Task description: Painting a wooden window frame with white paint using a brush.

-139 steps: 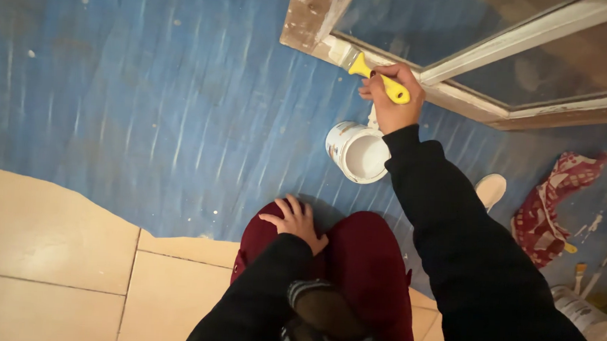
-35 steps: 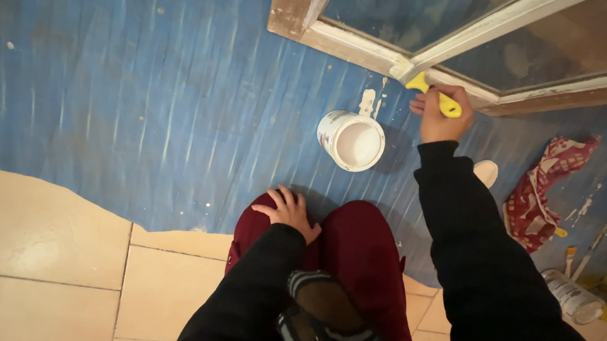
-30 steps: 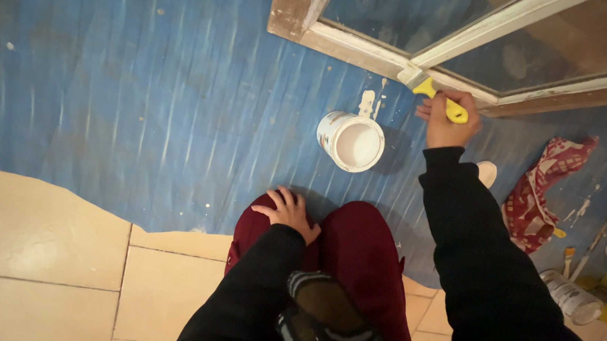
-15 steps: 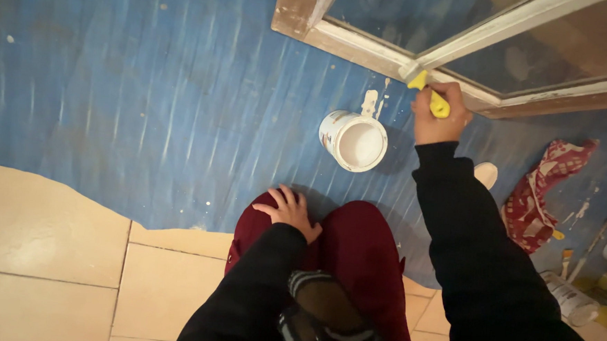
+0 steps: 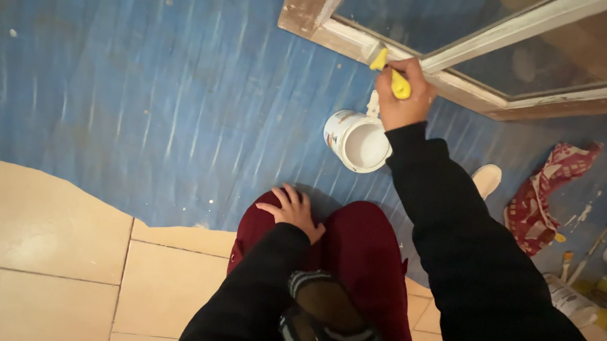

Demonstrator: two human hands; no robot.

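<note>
Yellow-handled brush point(image 5: 395, 80) against window frame point(image 5: 352, 40)

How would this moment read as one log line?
right hand: grips yellow-handled brush on window frame | left hand: on knee | paint can: open, on floor

A person seen from above wears a black long-sleeved top, the loose, softly creased sleeves point(image 5: 478, 263) reaching to the wrists of both bare hands, left hand point(image 5: 293, 211) and right hand point(image 5: 404, 100). Dark red trousers point(image 5: 361, 263) cover the legs, the cloth plain and smooth over the knees. At the bottom of the frame a knitted scarf point(image 5: 323, 317) striped in dark grey, brown and a paler grey hangs at the chest, and a pale shoe tip point(image 5: 486, 180) shows beyond the right sleeve.
</note>
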